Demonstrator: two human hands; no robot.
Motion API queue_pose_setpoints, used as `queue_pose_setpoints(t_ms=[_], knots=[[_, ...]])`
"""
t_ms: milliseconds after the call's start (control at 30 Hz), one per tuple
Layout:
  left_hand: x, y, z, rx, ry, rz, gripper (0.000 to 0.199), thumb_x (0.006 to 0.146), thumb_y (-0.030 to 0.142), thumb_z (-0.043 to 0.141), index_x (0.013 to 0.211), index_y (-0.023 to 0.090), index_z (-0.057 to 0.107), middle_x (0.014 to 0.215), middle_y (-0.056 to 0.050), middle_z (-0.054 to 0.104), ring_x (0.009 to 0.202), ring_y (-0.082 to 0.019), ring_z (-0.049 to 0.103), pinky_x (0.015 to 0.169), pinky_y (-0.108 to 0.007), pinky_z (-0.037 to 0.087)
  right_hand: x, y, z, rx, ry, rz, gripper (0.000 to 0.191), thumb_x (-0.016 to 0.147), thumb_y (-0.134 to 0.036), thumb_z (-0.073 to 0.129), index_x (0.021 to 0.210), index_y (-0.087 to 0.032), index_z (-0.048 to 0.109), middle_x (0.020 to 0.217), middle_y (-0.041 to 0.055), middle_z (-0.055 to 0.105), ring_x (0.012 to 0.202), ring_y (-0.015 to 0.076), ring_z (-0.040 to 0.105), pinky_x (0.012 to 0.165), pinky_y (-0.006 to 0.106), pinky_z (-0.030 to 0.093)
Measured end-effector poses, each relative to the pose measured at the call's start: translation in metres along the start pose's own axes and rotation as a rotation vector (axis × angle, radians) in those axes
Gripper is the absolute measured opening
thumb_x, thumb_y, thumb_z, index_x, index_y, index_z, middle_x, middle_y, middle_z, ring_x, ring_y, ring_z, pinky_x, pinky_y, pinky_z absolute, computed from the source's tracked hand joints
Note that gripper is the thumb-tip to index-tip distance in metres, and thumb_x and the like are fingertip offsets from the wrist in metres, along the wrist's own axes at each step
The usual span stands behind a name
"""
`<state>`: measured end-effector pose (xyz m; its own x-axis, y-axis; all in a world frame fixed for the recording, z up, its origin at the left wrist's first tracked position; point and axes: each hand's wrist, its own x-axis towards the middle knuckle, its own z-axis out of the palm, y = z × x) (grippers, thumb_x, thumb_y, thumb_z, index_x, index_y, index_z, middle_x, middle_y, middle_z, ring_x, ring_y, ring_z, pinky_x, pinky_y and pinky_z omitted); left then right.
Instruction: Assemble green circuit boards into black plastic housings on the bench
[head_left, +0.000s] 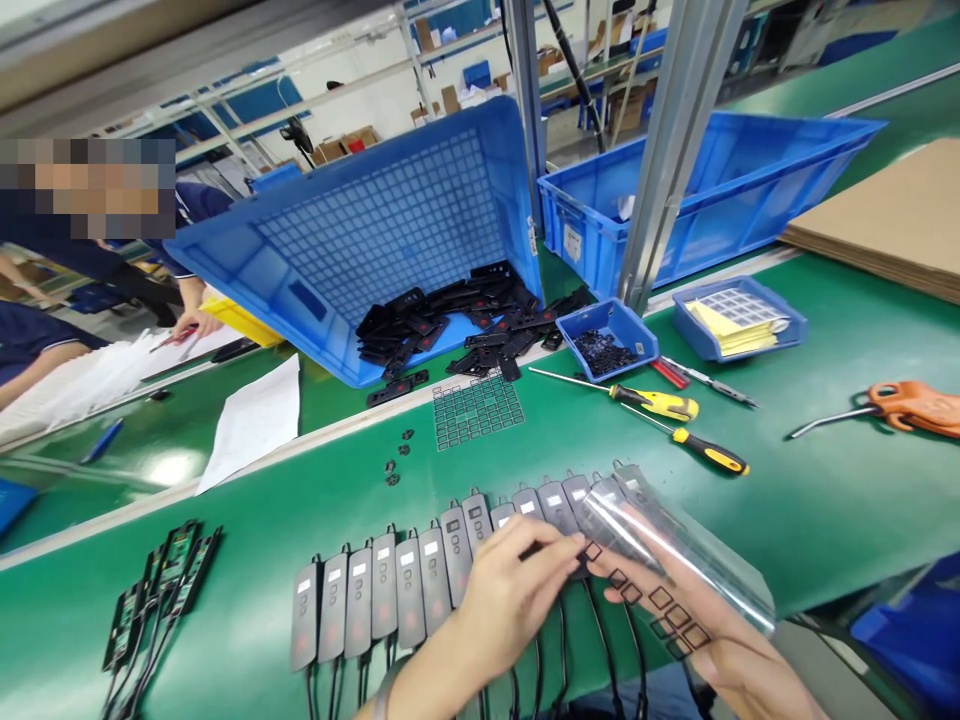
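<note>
My left hand (517, 570) is closed, its thumb and fingertips pinched together at a small black square frame on the left edge of a clear film. That curved, shiny film (697, 550) carries several black square outlines. My right hand (690, 600) lies behind the film and holds it up, fingers partly seen through it. Below and behind both hands runs a row of dark grey remote-like housings (384, 585) with black cables toward me; some bear white labels. My hands and the film hide part of the row.
A sheet of black square outlines (478, 410) lies beyond the row. Behind it, a tipped blue crate (405, 220) holds black parts. Screwdrivers (660, 402), a small blue bin (609, 340) and an orange air gun (915, 408) are right; circuit boards (161, 590) left. People sit far left.
</note>
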<state>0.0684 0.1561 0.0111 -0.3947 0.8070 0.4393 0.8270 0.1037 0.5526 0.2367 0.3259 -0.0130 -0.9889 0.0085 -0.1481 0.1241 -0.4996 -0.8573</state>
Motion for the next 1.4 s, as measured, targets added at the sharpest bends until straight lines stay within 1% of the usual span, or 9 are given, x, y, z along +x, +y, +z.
queue_pose_setpoints(t_ms=[200, 433, 533, 733, 933, 1133, 1233, 1333, 1400], knots=[[0.0, 0.017, 0.004, -0.091, -0.062, -0.014, 0.036, 0.087, 0.007, 0.057, 0.12, 0.02, 0.06, 0.091, -0.006, 0.065, 0.08, -0.015, 0.058, 0.069, -0.027, 0.05, -0.005, -0.001, -0.003, -0.138, -0.055, 0.108, 0.079, 0.077, -0.019, 0.044, 0.15, -0.029, 0.014, 0.15, -0.005, 0.036, 0.139, 0.0236, 0.031, 0.115, 0.039, 0.022], [0.009, 0.006, -0.001, -0.157, -0.14, -0.089, 0.025, 0.09, 0.012, 0.054, 0.109, 0.021, 0.067, 0.091, -0.004, 0.065, 0.073, -0.012, 0.06, 0.063, -0.022, 0.049, -0.004, -0.012, -0.003, -0.324, -0.033, 0.09, 0.076, 0.084, -0.026, 0.043, 0.151, -0.028, 0.008, 0.153, -0.0031, 0.031, 0.143, 0.0243, 0.016, 0.116, 0.043, 0.017], [0.012, -0.011, 0.002, 0.053, -0.114, -0.041, 0.02, 0.092, 0.013, 0.052, 0.104, 0.017, 0.067, 0.09, -0.005, 0.066, 0.077, -0.015, 0.061, 0.068, -0.026, 0.052, -0.006, -0.009, -0.011, -0.318, 0.067, 0.024, 0.068, 0.088, -0.028, 0.04, 0.151, -0.03, 0.014, 0.155, -0.0039, 0.026, 0.144, 0.0259, 0.011, 0.117, 0.044, 0.014], [0.016, -0.032, 0.01, 0.484, -0.166, 0.121, 0.022, 0.095, 0.014, 0.043, 0.101, 0.012, 0.063, 0.089, -0.009, 0.067, 0.075, -0.019, 0.06, 0.065, -0.03, 0.054, -0.006, -0.014, -0.019, -0.249, 0.202, -0.105, 0.071, 0.089, -0.021, 0.037, 0.152, -0.031, 0.006, 0.151, -0.0022, 0.036, 0.141, 0.0262, 0.024, 0.115, 0.046, 0.023], [0.02, -0.026, 0.011, 0.574, -0.216, 0.163, 0.025, 0.095, 0.009, 0.037, 0.101, 0.008, 0.062, 0.089, -0.011, 0.065, 0.076, -0.019, 0.06, 0.064, -0.03, 0.054, -0.007, -0.014, -0.02, -0.225, 0.184, -0.081, 0.07, 0.089, -0.019, 0.036, 0.151, -0.033, 0.009, 0.15, -0.0021, 0.037, 0.14, 0.0263, 0.027, 0.115, 0.047, 0.022], [0.018, -0.012, 0.016, 0.786, -0.366, 0.189, 0.031, 0.085, 0.0, 0.04, 0.11, -0.002, 0.059, 0.085, -0.015, 0.065, 0.072, -0.023, 0.061, 0.06, -0.035, 0.055, -0.002, -0.004, -0.019, -0.23, 0.199, -0.062, 0.065, 0.089, -0.027, 0.04, 0.15, -0.026, 0.02, 0.151, 0.0009, 0.036, 0.141, 0.0275, 0.023, 0.115, 0.047, 0.024], [0.018, -0.007, 0.013, 0.725, -0.329, 0.125, 0.032, 0.083, -0.001, 0.043, 0.11, 0.002, 0.06, 0.096, -0.015, 0.067, 0.078, -0.024, 0.063, 0.065, -0.035, 0.056, 0.002, 0.0, -0.015, -0.125, 0.193, -0.08, 0.069, 0.088, -0.024, 0.04, 0.151, -0.024, 0.015, 0.147, 0.0034, 0.042, 0.139, 0.0268, 0.031, 0.114, 0.048, 0.027], [0.022, 0.002, 0.01, 0.464, -0.185, 0.061, 0.027, 0.09, 0.008, 0.047, 0.113, 0.011, 0.06, 0.095, -0.009, 0.068, 0.079, -0.02, 0.062, 0.068, -0.032, 0.055, 0.004, 0.001, -0.008, -0.035, 0.189, -0.091, 0.074, 0.086, -0.022, 0.041, 0.152, -0.023, 0.006, 0.146, 0.0038, 0.044, 0.138, 0.0257, 0.033, 0.114, 0.048, 0.027], [0.024, 0.011, 0.01, 0.272, -0.116, 0.071, 0.025, 0.092, 0.014, 0.051, 0.115, 0.015, 0.06, 0.091, -0.006, 0.068, 0.076, -0.016, 0.06, 0.066, -0.028, 0.053, 0.004, 0.0, -0.002, -0.001, 0.209, -0.076, 0.073, 0.086, -0.02, 0.041, 0.152, -0.024, 0.011, 0.146, 0.0016, 0.044, 0.139, 0.0244, 0.031, 0.115, 0.046, 0.025]])
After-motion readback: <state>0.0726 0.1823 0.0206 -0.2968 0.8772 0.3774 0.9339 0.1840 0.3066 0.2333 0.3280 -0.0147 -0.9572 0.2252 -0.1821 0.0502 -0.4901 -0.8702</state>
